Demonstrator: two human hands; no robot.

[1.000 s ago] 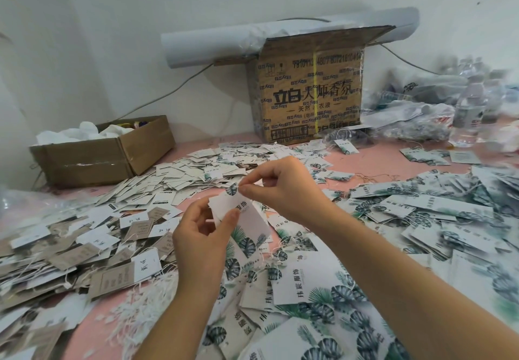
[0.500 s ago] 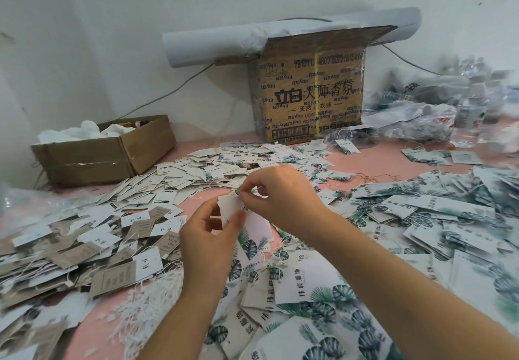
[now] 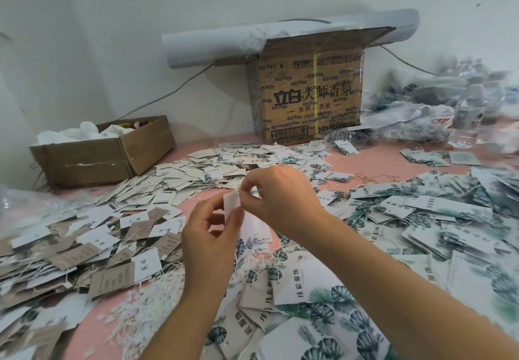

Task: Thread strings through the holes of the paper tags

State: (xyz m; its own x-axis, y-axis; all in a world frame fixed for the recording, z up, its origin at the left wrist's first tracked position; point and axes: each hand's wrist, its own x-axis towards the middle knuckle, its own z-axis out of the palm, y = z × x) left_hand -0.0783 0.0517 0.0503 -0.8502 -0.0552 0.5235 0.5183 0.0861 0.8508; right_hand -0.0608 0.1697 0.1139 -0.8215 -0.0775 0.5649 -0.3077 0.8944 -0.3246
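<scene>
small box [image 3: 92, 160] rear-L | big box [image 3: 309, 101] rear ctr, roll [image 3: 213, 48] atop | tags [image 3: 196, 168] over table [image 3: 379, 160]

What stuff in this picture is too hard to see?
Head view only:
1. The hole of the tag in the left hand: the right hand pinches over it.
2. The string there: too thin and blurred.
3. The bottles, far right: blurred.
4. Inside the small box: its wall hides what lies under the white stuff.

Paper tags [image 3: 309, 292] looked matt, white strings [image 3: 151, 298] fibrous, low box [image 3: 146, 146] was brown cardboard with glossy tape [image 3: 92, 165], bags [image 3: 415, 123] were crinkly clear plastic.
</scene>
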